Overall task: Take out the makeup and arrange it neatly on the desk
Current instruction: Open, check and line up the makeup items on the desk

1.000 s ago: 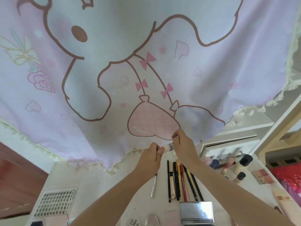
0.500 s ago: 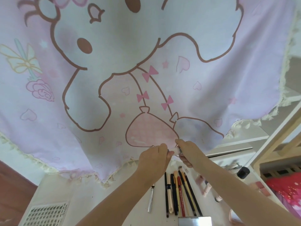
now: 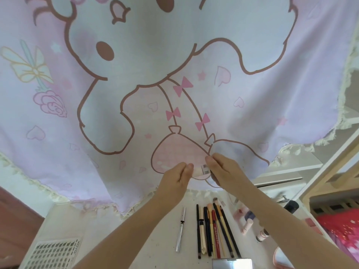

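"MINSHOP" on red pencil point(image 3: 215, 234), "XOYO" on lash tray point(image 3: 54, 253)

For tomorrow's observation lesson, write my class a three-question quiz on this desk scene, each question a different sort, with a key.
1. True or false: both hands hold the small white tube above the desk.
2. What hangs behind the hands? A) a printed cartoon curtain B) a mirror C) a bookshelf
3. Fill in: the silver pen lies to the ___ of the row of pencils and brushes.

Key: 1 true. The left hand and the right hand each pinch one end. 2 A. 3 left.

Bright soft daylight through curtain point(image 3: 174, 74); wide-angle edge warp.
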The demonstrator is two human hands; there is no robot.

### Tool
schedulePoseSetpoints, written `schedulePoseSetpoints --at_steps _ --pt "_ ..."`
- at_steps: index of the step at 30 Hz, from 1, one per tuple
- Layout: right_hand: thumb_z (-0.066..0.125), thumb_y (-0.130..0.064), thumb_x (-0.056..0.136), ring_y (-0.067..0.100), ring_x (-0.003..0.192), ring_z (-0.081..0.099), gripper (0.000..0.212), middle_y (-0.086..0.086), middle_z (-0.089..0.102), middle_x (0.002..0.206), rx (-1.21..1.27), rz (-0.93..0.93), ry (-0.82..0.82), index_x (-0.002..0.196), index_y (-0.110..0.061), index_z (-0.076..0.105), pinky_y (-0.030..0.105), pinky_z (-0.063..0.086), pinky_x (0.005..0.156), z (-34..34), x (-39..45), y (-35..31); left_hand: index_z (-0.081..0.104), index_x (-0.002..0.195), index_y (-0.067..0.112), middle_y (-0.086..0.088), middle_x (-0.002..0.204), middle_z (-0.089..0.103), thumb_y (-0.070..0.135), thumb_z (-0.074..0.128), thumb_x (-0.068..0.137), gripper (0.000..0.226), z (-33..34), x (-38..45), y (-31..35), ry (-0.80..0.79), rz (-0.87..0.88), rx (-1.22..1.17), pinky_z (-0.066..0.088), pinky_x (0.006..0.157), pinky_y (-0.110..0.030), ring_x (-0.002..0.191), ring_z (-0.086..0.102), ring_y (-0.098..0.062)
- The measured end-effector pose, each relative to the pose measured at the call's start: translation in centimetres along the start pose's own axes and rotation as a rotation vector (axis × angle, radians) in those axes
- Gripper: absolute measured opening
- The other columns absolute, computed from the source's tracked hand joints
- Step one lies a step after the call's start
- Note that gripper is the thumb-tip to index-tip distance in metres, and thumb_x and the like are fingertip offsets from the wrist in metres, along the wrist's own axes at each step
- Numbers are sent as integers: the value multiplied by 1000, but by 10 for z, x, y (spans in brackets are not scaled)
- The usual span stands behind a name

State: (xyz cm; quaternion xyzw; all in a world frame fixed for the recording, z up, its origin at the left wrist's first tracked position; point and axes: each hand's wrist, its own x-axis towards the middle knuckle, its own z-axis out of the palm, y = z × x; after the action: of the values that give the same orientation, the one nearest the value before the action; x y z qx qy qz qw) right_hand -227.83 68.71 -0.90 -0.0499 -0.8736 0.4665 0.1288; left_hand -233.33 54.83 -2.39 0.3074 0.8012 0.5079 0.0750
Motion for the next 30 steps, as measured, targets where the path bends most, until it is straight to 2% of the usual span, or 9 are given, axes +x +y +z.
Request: schedulePoseSetpoints --at_steps 3,7,12,15,17,21,23,27,30 --pt "51 -14 90 -2 48 50 23 -12 52 54 29 -80 -58 72 -28 49 7 41 51 -5 -1 1 40 65 21 6 52 44 21 38 96 31 -7 0 -3 -47 -27 7 34 47 -13 42 42 -1" --pt "60 -1 82 -5 88 58 41 -16 55 99 161 -173 -194 97 -39 51 11 49 75 -15 -3 7 42 63 17 2 48 44 19 38 97 34 -10 -1 -4 -20 -139 -156 32 42 -14 36 37 -3" --pt "48 -29 90 -3 42 54 12 -14 61 51 -29 69 -229 86 -23 57 9 45 45 -9 0 10 45 66 19 6 47 47 16 44 94 29 -4 -5 -7 -5 -117 -150 35 41 -10 34 41 0" --pt "61 -6 82 -5 68 60 36 -17 62 80 97 -48 -190 89 -40 52 9 49 60 -11 -5 17 47 67 17 6 48 49 15 46 94 26 -5 -5 -8 -10 -166 -236 38 43 -14 38 43 -1" --pt "63 -8 81 -9 81 60 49 -21 53 103 187 -23 -242 104 -47 44 9 50 65 -14 -7 18 47 69 15 9 46 50 14 46 94 25 -5 -4 -9 2 -198 -291 38 43 -15 39 45 -2" --pt "36 -30 95 -4 51 58 9 -14 60 78 38 56 -302 100 -34 43 19 50 55 -7 -6 18 48 69 14 11 41 52 13 46 94 24 -2 -5 -11 -28 -202 -308 39 42 -14 39 46 -2" --pt "39 -25 95 -3 46 55 17 -10 60 66 -21 21 -262 82 -30 48 23 50 57 -5 -8 16 48 69 15 11 42 52 14 46 93 24 0 -5 -12 -47 -206 -305 39 44 -16 40 46 -3" --pt "57 0 83 -4 95 56 49 -20 54 105 193 -35 -218 98 -45 47 11 51 71 -13 -11 22 47 69 14 11 42 53 15 46 94 25 0 -5 -15 -45 -230 -332 39 45 -17 40 46 -4" --pt "59 -20 85 1 91 60 43 -22 52 106 219 46 -284 110 -48 37 14 53 67 -12 -9 27 48 70 12 10 42 53 15 46 93 23 1 -6 -18 -62 -248 -346 39 44 -16 40 46 -5"
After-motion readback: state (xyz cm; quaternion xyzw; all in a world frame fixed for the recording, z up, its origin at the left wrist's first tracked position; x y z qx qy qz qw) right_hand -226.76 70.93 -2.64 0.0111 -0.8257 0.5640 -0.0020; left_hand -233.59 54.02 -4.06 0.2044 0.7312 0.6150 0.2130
